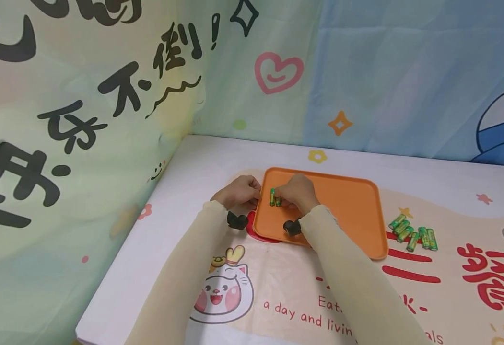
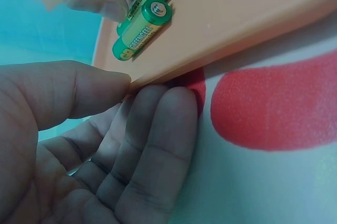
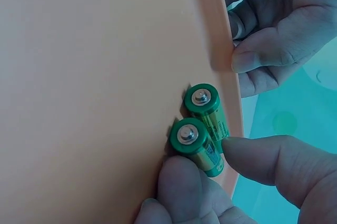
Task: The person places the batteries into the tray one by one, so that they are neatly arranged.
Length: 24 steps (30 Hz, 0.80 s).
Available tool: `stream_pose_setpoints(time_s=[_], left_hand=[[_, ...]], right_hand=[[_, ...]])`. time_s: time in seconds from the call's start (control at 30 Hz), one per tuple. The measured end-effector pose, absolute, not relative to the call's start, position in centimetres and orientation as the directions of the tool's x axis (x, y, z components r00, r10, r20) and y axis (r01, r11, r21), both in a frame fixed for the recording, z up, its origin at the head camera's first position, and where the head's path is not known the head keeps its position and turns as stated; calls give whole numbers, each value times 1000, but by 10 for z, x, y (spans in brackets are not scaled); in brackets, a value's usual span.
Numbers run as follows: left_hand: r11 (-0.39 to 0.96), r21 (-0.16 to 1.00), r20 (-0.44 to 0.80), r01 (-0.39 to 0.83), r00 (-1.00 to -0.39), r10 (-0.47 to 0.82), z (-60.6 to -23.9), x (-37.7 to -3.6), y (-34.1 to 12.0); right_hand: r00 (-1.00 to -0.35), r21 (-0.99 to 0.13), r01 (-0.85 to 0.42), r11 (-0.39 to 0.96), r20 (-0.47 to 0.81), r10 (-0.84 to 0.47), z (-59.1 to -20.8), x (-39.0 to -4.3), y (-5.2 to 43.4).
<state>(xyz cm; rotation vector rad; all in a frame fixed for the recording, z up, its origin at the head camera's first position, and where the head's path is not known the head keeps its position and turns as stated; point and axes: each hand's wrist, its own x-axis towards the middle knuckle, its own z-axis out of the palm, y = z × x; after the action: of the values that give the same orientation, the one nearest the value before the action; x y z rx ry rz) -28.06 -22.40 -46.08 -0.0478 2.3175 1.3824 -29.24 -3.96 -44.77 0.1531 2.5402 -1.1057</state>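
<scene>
An orange tray lies on the table. At its left rim, my left hand pinches the edge, thumb on top and fingers below, as the left wrist view shows. Two green-and-gold batteries lie side by side on the tray near that rim. The outer battery has no fingers round it. My right hand reaches over the tray and pinches the inner battery between thumb and forefinger. Both batteries have their button ends facing the same way, and their sides are close together.
Several more green batteries lie in a loose group on the printed tablecloth, right of the tray. A patterned cloth wall rises behind the table, another on the left. Black wrist cameras sit at both wrists.
</scene>
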Motion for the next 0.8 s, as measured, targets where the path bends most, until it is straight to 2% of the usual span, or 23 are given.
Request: stream_pose_setpoints(time_s=[0.3,0.53,0.8], left_hand=[[503,828,-386,-248,-902,192,-459,-279,-223],[505,828,-385,-243,-902,196,-458,-278,-224],[509,827,-382,-238,-903,198,-457,-277,-221]], right_hand=[[-927,-697,240,676,-371,-53,-443,-290,-32],[-924,-756,268,597,-377,-63,-436,-287,-20],[-925,-756,262,600,-374,-67,-438,-285,-14]])
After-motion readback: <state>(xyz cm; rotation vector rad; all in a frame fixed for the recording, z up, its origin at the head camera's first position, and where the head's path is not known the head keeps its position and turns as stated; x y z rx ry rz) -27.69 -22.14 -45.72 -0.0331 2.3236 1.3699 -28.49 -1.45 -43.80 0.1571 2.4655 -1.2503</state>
